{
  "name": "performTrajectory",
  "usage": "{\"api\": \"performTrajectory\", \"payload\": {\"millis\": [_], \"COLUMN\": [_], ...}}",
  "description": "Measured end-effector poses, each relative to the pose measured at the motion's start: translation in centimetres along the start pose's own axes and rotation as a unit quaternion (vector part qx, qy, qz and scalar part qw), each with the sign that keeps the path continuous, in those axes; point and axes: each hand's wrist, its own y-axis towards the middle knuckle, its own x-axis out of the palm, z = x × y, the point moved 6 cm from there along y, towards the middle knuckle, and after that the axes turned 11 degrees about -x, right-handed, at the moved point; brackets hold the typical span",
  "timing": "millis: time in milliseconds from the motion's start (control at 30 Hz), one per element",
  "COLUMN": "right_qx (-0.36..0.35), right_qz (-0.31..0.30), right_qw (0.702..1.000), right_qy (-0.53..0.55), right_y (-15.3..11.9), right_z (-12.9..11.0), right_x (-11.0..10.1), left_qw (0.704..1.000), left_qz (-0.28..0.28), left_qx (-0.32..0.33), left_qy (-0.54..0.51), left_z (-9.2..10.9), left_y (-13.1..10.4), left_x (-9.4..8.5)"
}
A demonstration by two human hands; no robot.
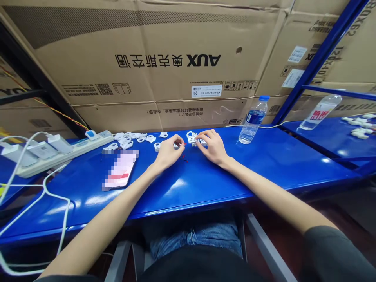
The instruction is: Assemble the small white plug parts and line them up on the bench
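My left hand (172, 150) is over the middle of the blue table, its thumb and forefinger pinched on a small red piece (184, 144). A few more small red pieces (185, 159) lie on the table just below those fingertips. To the right, my right hand (213, 147) has its fingers closed on a small white part. Behind its fingertips sits a white plastic part with a round hole (191, 135). Another white part (157, 147) rests beside my left hand, partly hidden by it. Several similar white parts (127, 138) are piled further left.
A phone (120, 172) lies on the blue table (188, 192) at left, near a power strip (70, 152) with chargers and white cables. A water bottle (252, 120) stands at right; another bottle (320, 112) leans beyond a blue post. Cardboard (164, 86) stands behind.
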Motion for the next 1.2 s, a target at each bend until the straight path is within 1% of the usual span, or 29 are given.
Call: {"api": "performTrajectory", "payload": {"millis": [100,267,367,533,700,800,967,1100,1200], "right_qx": [-0.007,-0.033,-0.041,-0.058,-0.073,-0.075,-0.064,-0.034,-0.012], "right_qz": [-0.008,-0.014,-0.016,-0.006,0.005,0.008,0.014,0.008,-0.003], "right_qw": [1.000,0.999,0.999,0.998,0.997,0.997,0.998,0.999,1.000], "right_qy": [-0.004,-0.002,-0.008,-0.009,-0.008,-0.007,-0.003,0.012,0.029], "right_y": [0.0,-0.1,-0.1,-0.1,-0.1,-0.1,-0.1,-0.2,-0.1], "right_z": [-0.3,-1.4,-1.9,-2.2,-2.3,-2.3,-2.3,-2.0,-1.6], "right_x": [0.2,0.3,0.2,0.1,0.0,0.0,0.0,0.1,0.2], "left_qw": [0.999,0.996,0.995,0.994,0.988,0.986,0.988,0.990,0.991], "left_qz": [0.043,0.077,0.082,0.074,0.098,0.099,0.087,0.079,0.089], "left_qx": [-0.007,0.026,0.050,0.076,0.117,0.130,0.125,0.110,0.079], "left_qy": [-0.025,-0.029,-0.016,0.013,0.014,0.019,0.023,0.033,0.057], "left_z": [0.5,0.8,0.9,1.1,1.4,1.4,1.3,1.4,0.9], "left_y": [-0.1,-0.4,-0.5,-0.5,-0.7,-0.8,-0.7,-0.6,-0.5], "left_x": [-0.9,-1.1,-1.1,-0.9,-1.1,-1.1,-0.9,-0.9,-1.1]}}
